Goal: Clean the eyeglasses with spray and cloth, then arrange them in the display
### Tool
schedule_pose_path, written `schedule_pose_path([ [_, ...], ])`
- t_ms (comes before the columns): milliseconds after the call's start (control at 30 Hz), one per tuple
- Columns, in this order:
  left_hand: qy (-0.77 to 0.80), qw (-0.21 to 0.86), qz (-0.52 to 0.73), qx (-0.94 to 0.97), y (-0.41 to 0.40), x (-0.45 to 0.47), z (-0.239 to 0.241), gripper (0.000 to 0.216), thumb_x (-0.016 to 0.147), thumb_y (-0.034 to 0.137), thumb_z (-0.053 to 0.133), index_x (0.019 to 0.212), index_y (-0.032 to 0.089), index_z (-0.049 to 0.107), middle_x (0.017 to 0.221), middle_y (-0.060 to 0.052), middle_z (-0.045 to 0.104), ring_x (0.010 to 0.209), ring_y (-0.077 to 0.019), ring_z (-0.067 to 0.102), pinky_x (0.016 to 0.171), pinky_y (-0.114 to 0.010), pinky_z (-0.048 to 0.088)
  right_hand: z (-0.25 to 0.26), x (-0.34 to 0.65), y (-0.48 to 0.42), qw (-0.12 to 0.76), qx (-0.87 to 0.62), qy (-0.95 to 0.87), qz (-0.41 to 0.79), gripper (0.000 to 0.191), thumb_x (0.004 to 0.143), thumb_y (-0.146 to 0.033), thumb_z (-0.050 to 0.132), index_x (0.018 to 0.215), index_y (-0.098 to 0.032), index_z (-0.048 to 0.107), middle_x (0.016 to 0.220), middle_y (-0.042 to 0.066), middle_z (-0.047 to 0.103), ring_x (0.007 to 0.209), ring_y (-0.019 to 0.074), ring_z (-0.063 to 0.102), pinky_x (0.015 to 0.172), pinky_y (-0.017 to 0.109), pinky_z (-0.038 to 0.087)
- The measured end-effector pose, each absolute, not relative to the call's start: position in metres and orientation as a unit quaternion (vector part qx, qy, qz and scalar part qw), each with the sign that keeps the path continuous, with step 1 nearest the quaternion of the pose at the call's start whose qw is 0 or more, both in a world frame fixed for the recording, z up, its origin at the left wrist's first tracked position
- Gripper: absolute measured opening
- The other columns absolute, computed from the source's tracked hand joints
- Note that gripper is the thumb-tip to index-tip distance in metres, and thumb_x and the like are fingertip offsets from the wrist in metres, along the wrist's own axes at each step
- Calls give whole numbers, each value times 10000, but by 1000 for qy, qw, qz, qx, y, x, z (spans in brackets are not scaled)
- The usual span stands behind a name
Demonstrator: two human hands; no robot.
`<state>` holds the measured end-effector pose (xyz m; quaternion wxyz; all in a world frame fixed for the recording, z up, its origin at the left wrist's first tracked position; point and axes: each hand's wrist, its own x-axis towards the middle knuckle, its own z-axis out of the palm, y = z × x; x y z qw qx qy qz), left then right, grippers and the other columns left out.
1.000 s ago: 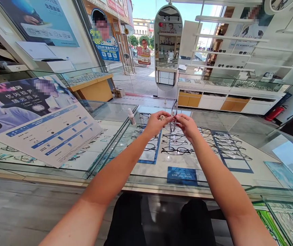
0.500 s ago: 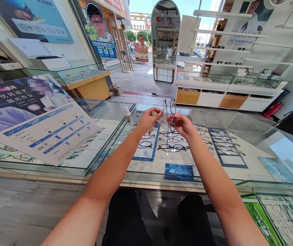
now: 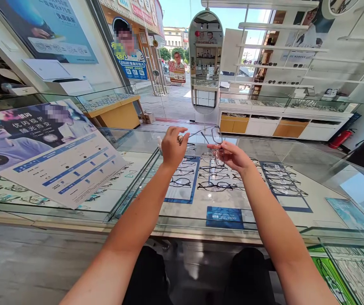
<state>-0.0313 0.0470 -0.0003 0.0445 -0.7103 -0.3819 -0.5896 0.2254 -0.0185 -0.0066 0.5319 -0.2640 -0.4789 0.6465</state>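
A pair of thin-rimmed eyeglasses [image 3: 216,135] is held upright on its side above the glass counter. My right hand [image 3: 235,155] grips the frame near its middle, fingers closed around it. One temple arm reaches left toward my left hand [image 3: 173,147]. That hand is curled, with a bit of brownish crumpled cloth [image 3: 180,139] showing between its fingers; whether it also touches the temple tip is unclear. Behind the left hand, a small white spray bottle [image 3: 159,143] is mostly hidden.
Under the glass top lie several rows of eyeglass frames [image 3: 216,185] and a blue card [image 3: 224,217]. A large printed board [image 3: 73,169] leans on the counter at left. An oval mirror [image 3: 205,63] stands beyond, and another glass case [image 3: 353,262] is at lower right.
My left hand has moved left and turned, away from the eyeglasses' hinge side, and now covers most of the bottle. The eyeglasses have tilted, their temple pointing further left. The view shifted slightly.
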Motion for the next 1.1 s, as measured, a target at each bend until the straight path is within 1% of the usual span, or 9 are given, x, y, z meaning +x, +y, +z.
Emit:
schedule_pose_path([
  [133,-337,-11,-553,-762,34,-19,0,139,1000,258,674,1071,206,781,945,-65,730,886,-228,680,854,-351,535,-3,225,-20,557,-238,-458,650,416,759,-464,1002,852,-257,654,1301,105,847,1159,253,808,1009,380,645],
  [267,-242,-117,-426,-864,27,-9,-6,193,974,307,697,1090,231,831,888,-31,717,763,-184,632,743,-316,490,-2,224,-19,586,-214,-459,633,440,774,-518,994,840,-267,638,1359,76,831,1182,266,811,1112,453,637],
  [400,-250,-112,-399,-875,28,-7,-12,211,972,335,693,1045,222,857,867,-44,712,735,-182,614,706,-325,454,-1,225,-17,612,-205,-455,614,428,770,-533,999,858,-276,668,1363,53,830,1267,276,786,1162,470,612],
  [633,-279,-171,-426,-843,30,-8,-13,257,977,364,694,1105,224,869,871,-40,739,697,-170,593,670,-320,437,-4,226,-10,697,-205,-420,544,352,791,-499,987,907,-307,715,1286,-9,844,1253,221,770,1157,435,611],
  [800,-377,-155,-586,-700,42,-18,-11,348,1000,329,652,1314,212,743,778,8,632,673,-167,562,685,-303,458,-4,231,-10,705,-194,-396,556,305,818,-494,965,935,-311,751,1232,-8,850,1190,198,794,1119,393,630],
  [867,-441,-106,-640,-620,54,-32,-8,348,1005,292,644,1341,207,676,776,10,614,708,-186,598,742,-317,496,-4,234,-10,712,-193,-390,550,282,828,-477,955,932,-310,754,1213,-8,852,1170,194,799,1096,383,641],
  [933,-511,-48,-661,-547,68,-50,-6,360,997,256,657,1352,207,615,875,-22,662,808,-220,659,848,-354,538,-3,237,-10,718,-196,-386,545,265,835,-465,948,931,-309,757,1194,-8,854,1152,191,803,1077,377,650],
  [1000,-565,1,-662,-492,81,-71,-5,357,997,188,622,1351,207,575,1109,-96,708,1043,-267,706,1017,-398,539,-3,240,-9,721,-200,-383,542,241,854,-452,933,932,-307,756,1193,-8,853,1154,191,802,1082,379,648],
  [1100,-611,18,-653,-447,96,-97,-10,402,975,42,492,1347,183,549,1400,-193,620,1347,-310,630,1200,-438,455,-2,243,-9,722,-205,-380,540,206,878,-429,910,926,-305,753,1191,-3,851,1160,194,800,1096,389,642],
])
